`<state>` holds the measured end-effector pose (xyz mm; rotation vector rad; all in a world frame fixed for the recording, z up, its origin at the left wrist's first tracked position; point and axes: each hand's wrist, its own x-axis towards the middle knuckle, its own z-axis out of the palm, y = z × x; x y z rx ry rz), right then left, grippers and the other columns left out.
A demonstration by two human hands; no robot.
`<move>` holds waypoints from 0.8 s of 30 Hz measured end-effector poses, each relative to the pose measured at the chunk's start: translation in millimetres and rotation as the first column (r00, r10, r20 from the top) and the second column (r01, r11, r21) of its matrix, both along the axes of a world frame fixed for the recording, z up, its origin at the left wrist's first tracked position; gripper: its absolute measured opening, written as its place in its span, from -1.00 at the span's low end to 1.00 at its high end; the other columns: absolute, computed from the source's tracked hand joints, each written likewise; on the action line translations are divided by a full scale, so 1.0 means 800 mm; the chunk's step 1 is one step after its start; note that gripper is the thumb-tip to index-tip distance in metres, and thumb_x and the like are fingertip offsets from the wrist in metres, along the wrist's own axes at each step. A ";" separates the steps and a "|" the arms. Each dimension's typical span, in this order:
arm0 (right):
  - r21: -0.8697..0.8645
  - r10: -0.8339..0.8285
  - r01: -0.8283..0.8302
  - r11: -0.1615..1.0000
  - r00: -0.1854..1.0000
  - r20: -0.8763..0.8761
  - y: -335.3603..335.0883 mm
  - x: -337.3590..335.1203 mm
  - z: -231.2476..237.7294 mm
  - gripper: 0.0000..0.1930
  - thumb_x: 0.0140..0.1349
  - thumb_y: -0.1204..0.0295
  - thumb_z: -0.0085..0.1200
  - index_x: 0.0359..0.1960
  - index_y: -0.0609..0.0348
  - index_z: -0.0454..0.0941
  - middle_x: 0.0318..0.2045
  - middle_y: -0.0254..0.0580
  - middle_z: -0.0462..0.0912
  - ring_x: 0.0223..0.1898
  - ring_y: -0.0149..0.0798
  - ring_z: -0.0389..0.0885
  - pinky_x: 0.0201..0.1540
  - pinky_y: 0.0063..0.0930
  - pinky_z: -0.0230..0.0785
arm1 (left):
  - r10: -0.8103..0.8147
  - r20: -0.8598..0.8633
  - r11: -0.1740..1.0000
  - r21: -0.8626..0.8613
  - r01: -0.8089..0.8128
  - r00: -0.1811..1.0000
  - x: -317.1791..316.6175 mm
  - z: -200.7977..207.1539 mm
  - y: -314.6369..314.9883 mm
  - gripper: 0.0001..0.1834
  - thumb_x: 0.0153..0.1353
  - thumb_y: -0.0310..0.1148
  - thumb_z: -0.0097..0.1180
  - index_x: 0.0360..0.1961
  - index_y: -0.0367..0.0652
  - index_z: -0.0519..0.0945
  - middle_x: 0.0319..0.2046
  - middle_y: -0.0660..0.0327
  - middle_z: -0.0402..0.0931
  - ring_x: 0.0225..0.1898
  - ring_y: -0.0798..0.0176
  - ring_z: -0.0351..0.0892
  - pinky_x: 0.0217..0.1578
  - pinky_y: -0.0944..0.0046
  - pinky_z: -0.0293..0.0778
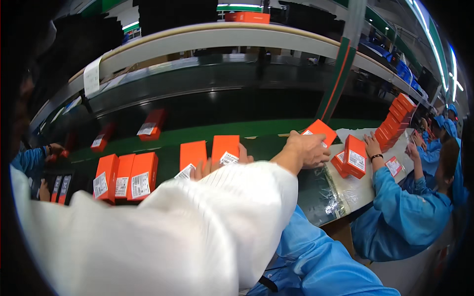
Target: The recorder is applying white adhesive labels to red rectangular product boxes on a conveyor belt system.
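Observation:
My right hand point(307, 149) reaches out to the right and grips a small orange box point(318, 130) with a white label, over the near right part of the dark work surface. My left hand point(210, 166) is partly hidden behind my white sleeve. Its fingers show on both sides of the lower end of another orange box point(226, 146), which they hold. Just left of those fingers lies one more labelled orange box point(192, 154). Further left, several orange boxes point(143, 170) stand close together, white labels toward me.
A dark belt point(197, 103) runs behind, with spaced orange boxes point(151, 123) on it. To the right, orange boxes point(355, 154) lie on a pale table by a co-worker's hand point(373, 146); a stack point(395, 121) rises beyond. A grey post point(340, 69) stands behind my right hand.

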<state>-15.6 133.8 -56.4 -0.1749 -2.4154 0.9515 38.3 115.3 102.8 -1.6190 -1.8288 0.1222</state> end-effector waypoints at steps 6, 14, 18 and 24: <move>-0.130 0.040 -0.041 0.991 0.999 -0.013 0.056 0.054 0.009 -0.37 0.20 0.08 0.13 0.25 0.09 0.33 0.10 0.15 0.51 0.15 0.14 0.45 0.20 -0.07 0.31 | -0.323 -0.623 0.943 -0.270 0.192 0.713 0.007 0.072 0.123 -0.50 0.25 -0.36 0.07 0.24 0.16 0.37 0.39 0.23 0.17 0.44 0.21 0.07 0.41 0.06 0.02; -0.253 -0.011 0.094 0.963 0.951 0.310 0.042 0.204 0.070 -0.19 0.02 0.11 0.31 0.32 0.10 0.28 -0.02 0.27 0.55 0.04 0.25 0.51 0.16 -0.08 0.36 | 0.318 0.790 0.789 0.087 -0.608 0.525 0.034 -0.130 -0.132 -0.53 0.32 -0.19 -0.05 0.10 -0.32 0.53 -0.24 -0.09 0.60 -0.10 -0.12 0.51 0.01 0.03 0.40; -0.721 0.002 0.091 0.687 0.992 0.128 0.068 0.266 0.047 -0.11 0.01 0.47 0.34 0.40 0.09 0.13 -0.13 0.02 0.57 -0.10 -0.15 0.64 -0.08 -0.38 0.49 | -0.210 0.933 0.741 0.347 -0.575 0.292 0.101 -0.134 -0.147 -0.63 0.29 -0.34 0.09 0.06 -0.32 0.53 -0.14 0.05 0.56 -0.06 0.12 0.53 0.00 0.22 0.45; -0.772 0.593 -0.210 0.600 0.764 0.253 0.050 0.325 0.146 -0.06 0.07 0.78 0.16 0.48 0.07 -0.05 -0.34 -0.26 0.62 -0.24 -0.42 0.62 -0.17 -0.54 0.48 | -0.679 0.585 0.708 0.365 -0.604 -0.443 0.168 -0.111 -0.181 -0.62 0.28 -0.42 0.14 0.08 -0.34 0.42 -0.19 0.12 0.56 -0.24 0.40 0.55 -0.19 0.43 0.48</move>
